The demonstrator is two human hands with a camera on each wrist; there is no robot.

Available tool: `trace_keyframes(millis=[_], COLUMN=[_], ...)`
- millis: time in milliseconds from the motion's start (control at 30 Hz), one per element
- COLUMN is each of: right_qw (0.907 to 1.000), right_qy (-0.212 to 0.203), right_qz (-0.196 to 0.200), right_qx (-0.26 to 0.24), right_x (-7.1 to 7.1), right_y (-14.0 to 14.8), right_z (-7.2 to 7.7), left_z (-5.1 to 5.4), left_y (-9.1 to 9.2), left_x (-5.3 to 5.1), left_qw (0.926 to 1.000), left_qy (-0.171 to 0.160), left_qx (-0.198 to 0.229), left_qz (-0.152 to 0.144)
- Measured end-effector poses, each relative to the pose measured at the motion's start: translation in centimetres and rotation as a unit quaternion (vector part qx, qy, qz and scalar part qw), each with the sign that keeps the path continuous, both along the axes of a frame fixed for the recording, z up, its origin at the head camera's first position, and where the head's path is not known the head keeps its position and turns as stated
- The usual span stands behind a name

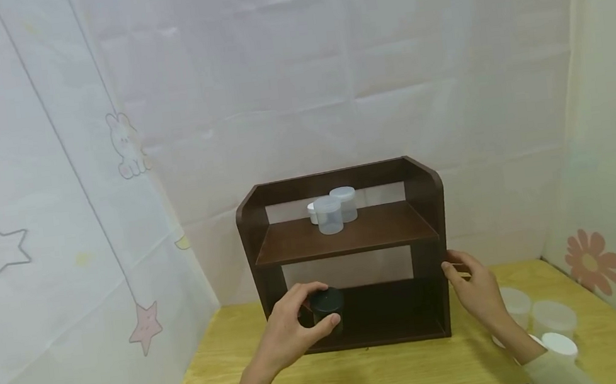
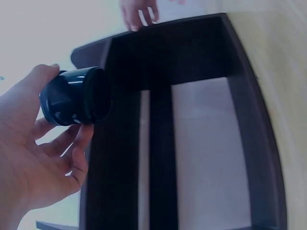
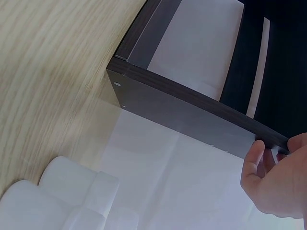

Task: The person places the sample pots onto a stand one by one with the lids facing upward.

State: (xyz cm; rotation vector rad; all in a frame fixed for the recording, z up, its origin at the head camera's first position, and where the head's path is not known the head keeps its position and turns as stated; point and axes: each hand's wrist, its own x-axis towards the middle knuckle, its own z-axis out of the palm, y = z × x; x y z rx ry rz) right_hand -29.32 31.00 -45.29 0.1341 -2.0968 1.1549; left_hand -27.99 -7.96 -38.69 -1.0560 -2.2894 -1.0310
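A small dark jar with a black lid (image 1: pixel 327 302) is held between the thumb and fingers of my left hand (image 1: pixel 287 334), in front of the lower level of a dark brown shelf (image 1: pixel 349 250). The left wrist view shows the jar (image 2: pixel 76 96) tilted sideways in the left hand (image 2: pixel 43 148). My right hand (image 1: pixel 476 290) grips the front edge of the shelf's right side panel; in the right wrist view the fingers of that hand (image 3: pixel 278 177) bend round the panel (image 3: pixel 192 115).
On the upper level stand two translucent jars (image 1: pixel 330 216) (image 1: pixel 345 203) and a small white one (image 1: pixel 312 213). Several translucent and white-lidded jars (image 1: pixel 554 317) stand on the yellow wooden table (image 1: pixel 421 382), right of the shelf. Patterned cloth (image 1: pixel 302 91) hangs behind.
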Motion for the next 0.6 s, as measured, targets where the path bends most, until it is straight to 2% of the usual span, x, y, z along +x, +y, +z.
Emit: trace_keyframes(millis=[167,367,467,600], right_qw=[1.0,1.0,1.0,0.9999], right_qy=[0.006,0.006,0.003,0.003], right_qz=[0.002,0.003,0.004,0.005], right_qx=[-0.004,-0.006,-0.007,-0.009], right_x=[0.1,0.2,0.3,0.3], right_y=[-0.1,-0.3,-0.3,-0.2], right_z=[0.1,0.2,0.3,0.3], left_z=[1.8,4.0,5.1,6.5], left_y=[1.3,2.5,2.8,3.1], left_x=[-0.2,-1.3,-2.3,-4.3], left_qw=[0.9984,0.9978,0.9984,0.9981], left_qy=[0.03,0.05,0.039,0.014], left_qx=[0.042,0.043,0.042,0.06], left_qz=[-0.022,-0.006,-0.003,0.009])
